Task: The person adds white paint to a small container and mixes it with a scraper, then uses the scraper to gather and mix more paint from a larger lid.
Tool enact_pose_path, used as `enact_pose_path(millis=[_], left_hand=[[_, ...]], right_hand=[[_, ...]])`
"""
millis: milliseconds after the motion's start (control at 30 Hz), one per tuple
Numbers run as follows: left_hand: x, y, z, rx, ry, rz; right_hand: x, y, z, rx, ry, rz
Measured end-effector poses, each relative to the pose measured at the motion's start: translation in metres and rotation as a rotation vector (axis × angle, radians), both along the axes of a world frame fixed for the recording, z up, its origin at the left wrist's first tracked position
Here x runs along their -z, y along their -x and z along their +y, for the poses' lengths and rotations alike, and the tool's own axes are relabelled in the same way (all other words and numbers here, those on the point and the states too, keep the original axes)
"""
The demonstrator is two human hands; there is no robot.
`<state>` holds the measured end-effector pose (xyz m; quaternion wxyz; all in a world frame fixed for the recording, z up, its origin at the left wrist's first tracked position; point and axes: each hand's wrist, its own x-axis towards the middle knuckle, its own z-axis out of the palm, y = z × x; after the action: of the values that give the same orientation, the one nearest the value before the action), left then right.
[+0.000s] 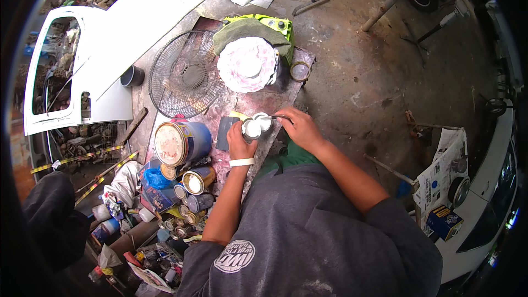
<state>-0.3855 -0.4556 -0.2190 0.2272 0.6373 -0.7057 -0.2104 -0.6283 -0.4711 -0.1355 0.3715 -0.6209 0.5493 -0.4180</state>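
My left hand (240,142) is wrapped round a small open can (252,130) with white inside. Right beside the can, a round white-coated piece (263,121), perhaps its lid, sits close to the rim. My right hand (301,127) pinches a thin dark tool (281,117), whose tip reaches toward that white piece. A dark grey sheet (223,133) lies on the stained tabletop (275,97) just left of my left hand. Behind both hands stands a round container (248,65) with a pink-stained white covering.
A wire fan guard (186,74) lies at the back left. Nearer are a large paint bucket (183,142) and several smaller tins (198,180). A lime-green case (283,26) bears a dark cloth (250,33). White car panels (113,99) stand at the left; a newspaper-covered stand (440,170) is right.
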Motion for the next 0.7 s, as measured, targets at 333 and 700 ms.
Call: enact_pose_path(millis=[333,700], left_hand=[[-0.010,0.006,-0.003,0.015,-0.025,-0.035],[-0.011,0.007,-0.007,0.052,0.010,-0.057]], right_hand=[[-0.002,-0.003,0.004,-0.066,0.070,0.021],[-0.003,-0.002,0.004,-0.087,0.058,0.030]])
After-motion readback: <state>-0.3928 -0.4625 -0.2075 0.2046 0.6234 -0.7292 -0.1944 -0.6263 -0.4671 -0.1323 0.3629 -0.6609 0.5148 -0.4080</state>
